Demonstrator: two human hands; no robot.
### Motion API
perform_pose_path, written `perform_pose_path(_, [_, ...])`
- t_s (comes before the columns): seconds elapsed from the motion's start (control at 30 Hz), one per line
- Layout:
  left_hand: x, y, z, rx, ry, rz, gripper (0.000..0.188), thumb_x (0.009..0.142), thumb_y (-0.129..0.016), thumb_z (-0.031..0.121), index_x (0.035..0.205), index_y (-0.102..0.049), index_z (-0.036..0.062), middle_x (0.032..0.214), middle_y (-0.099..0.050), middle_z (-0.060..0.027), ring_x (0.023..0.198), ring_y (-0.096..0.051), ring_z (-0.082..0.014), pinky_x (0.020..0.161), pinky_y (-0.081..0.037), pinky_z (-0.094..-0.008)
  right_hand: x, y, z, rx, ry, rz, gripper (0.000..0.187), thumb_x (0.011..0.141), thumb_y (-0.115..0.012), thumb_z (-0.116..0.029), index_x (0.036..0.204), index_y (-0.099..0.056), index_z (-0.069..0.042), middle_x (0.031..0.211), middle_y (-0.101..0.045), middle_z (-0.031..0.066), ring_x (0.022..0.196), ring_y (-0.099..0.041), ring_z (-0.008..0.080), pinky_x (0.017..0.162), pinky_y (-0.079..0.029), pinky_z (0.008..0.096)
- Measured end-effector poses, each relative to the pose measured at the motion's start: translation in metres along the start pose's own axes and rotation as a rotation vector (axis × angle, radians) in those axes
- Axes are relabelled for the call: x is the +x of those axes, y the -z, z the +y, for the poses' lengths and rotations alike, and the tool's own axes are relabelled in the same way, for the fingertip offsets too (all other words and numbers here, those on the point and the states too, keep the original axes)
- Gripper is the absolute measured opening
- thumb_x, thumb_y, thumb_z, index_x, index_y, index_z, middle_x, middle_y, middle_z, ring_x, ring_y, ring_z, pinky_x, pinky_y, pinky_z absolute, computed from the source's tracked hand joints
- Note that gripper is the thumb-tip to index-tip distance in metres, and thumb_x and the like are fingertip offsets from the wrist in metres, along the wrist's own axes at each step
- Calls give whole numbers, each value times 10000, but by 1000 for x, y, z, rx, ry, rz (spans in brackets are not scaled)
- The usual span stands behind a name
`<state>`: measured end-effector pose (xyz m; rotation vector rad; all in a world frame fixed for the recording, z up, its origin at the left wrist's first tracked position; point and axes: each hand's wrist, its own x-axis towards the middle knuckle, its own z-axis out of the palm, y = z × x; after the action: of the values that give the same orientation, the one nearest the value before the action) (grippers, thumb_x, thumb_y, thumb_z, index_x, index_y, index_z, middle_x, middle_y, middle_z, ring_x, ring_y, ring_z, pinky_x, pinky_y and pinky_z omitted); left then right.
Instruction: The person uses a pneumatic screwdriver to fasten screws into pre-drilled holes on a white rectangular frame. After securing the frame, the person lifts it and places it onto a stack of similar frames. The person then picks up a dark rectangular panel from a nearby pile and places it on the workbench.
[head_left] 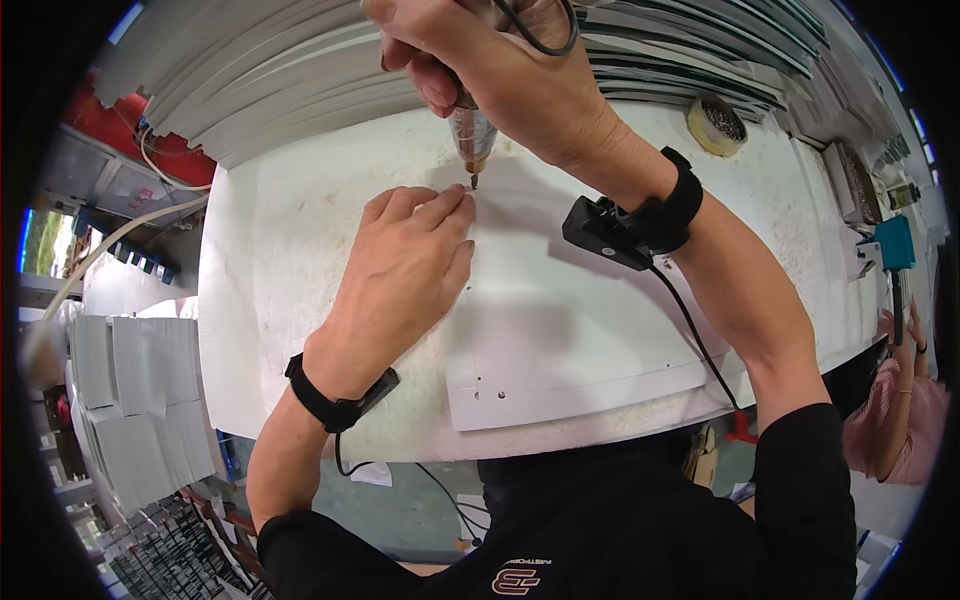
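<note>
A flat white panel point(570, 330) with small holes and a screw near its front left corner lies on the white work table point(300, 280). My right hand point(500, 70) grips a power screwdriver point(472, 135) held upright, its tip touching the panel's far left part. My left hand point(405, 265) rests palm down on the table beside the panel, its fingertips pinched right at the driver's tip; what they hold is too small to see. Both wrists wear black straps with small devices and cables.
Long stacks of white and dark strips point(300, 70) line the table's far edge. A tape roll point(717, 124) sits at the back right. White folded stacks point(140, 400) stand on the left. Another person in a striped sleeve point(900, 410) works at the right.
</note>
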<state>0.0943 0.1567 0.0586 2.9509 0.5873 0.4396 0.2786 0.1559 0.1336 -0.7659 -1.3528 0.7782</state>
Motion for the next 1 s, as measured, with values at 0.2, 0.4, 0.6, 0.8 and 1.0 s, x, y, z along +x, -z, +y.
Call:
perform_pose_path(0.2, [3,2,-4,-49,5,-1,353,847,-701,73,1187,-707,-20,1266,-705,-96,982,-619,-256,997,-461,-414,-6,-3,-5,-158,52,54,286,1013,-656,-219,750,-622,-113,571,-514,-70,496,-458,28,454,-350,242])
perform_pose_path(0.4, [2,9,0,-24,11,5,366,832,-705,77,1186,-712,-15,1260,-709,-96,969,-619,-254,968,-467,-402,-3,-1,-4,-104,71,3,303,1005,-652,-210,727,-619,-94,577,-532,-57,509,-478,37,473,-373,251])
perform_pose_path(0.6, [-4,10,1,-2,37,-21,402,828,-693,88,1218,-701,-8,1266,-708,-95,958,-614,-257,975,-462,-404,-5,-5,2,-123,53,-40,312,1008,-654,-239,739,-624,-86,578,-555,-35,509,-496,47,471,-389,248])
perform_pose_path(0.8, [5,7,9,5,20,-36,425,835,-677,90,1251,-691,2,1291,-700,-105,956,-613,-265,997,-456,-408,-8,5,-34,-36,-82,1,305,1026,-634,-308,832,-658,-73,651,-619,-10,519,-535,45,458,-427,230])
perform_pose_path(1.0, [11,14,43,-57,21,-33,354,905,-713,133,1246,-703,37,1238,-713,-129,1058,-643,-273,985,-481,-400,-49,56,-126,-89,50,174,340,1027,-616,-363,905,-628,-46,765,-637,33,505,-517,51,446,-439,230])
